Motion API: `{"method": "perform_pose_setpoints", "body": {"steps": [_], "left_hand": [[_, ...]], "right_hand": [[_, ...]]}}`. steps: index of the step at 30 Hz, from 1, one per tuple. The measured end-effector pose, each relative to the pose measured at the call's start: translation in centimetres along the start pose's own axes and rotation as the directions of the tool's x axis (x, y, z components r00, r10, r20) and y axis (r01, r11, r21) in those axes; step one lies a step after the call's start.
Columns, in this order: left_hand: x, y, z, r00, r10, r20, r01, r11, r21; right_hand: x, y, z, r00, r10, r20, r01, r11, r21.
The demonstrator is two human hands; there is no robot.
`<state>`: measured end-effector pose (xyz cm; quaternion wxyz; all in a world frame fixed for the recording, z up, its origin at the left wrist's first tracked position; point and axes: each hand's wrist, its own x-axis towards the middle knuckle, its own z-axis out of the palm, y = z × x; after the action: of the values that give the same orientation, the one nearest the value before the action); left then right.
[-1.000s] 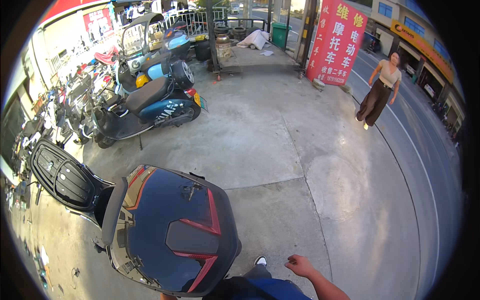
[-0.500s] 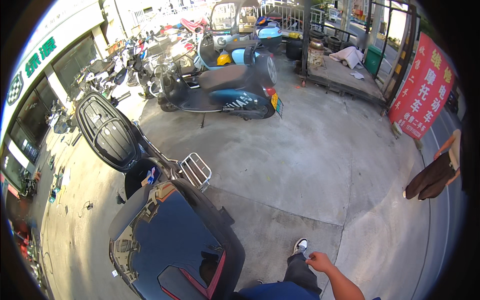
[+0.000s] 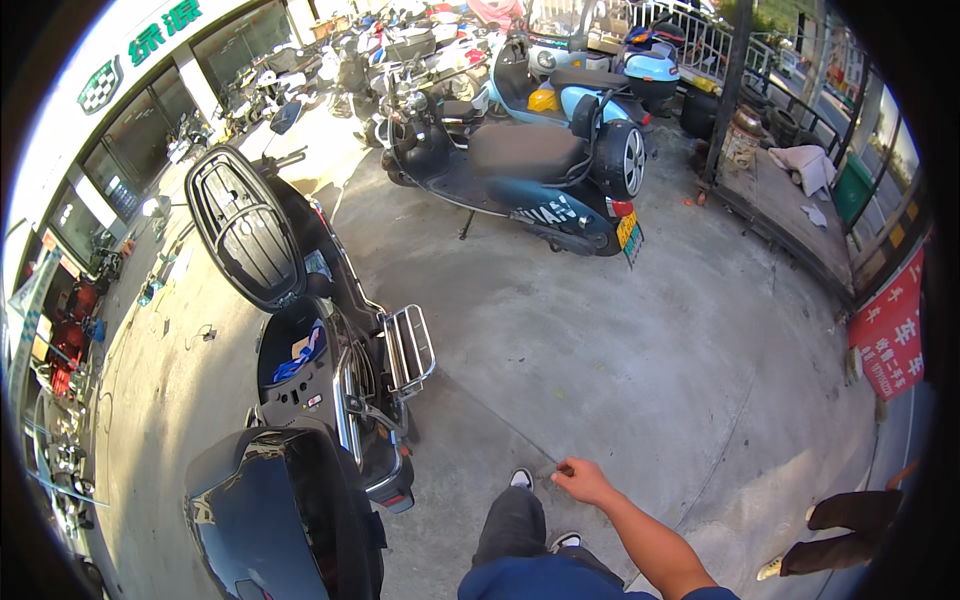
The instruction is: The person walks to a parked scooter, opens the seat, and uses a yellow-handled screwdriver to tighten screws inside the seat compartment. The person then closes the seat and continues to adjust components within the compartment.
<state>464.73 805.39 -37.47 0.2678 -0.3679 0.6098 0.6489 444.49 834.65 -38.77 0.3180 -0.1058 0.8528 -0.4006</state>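
Right hand (image 3: 582,481) loosely curled, grip holding nothing, glossy black scooter panel (image 3: 275,520) well left, left hand unseen

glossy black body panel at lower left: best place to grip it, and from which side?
Judging by shape, the glossy black body panel is broad, curved and slick, so a face grip would likely slip. Grip its upper rim, coming from the right side, where the right hand hangs free. The left hand is out of view, so its hold cannot be judged.
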Motion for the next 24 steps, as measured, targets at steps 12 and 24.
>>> {"method": "perform_pose_setpoints", "body": {"steps": [12,24], "left_hand": [[8.5,10.4,-4.8,0.978,-0.113,-0.173,0.049,0.939,-0.34],[10.3,14.4,3.2,0.879,-0.388,-0.277,0.011,0.598,-0.802]], "right_hand": [[22.7,-10.8,-8.5,0.969,0.025,0.245,0.01,0.99,-0.142],[44.7,-14.6,-14.7,0.86,0.063,0.506,0.075,0.966,-0.248]]}}
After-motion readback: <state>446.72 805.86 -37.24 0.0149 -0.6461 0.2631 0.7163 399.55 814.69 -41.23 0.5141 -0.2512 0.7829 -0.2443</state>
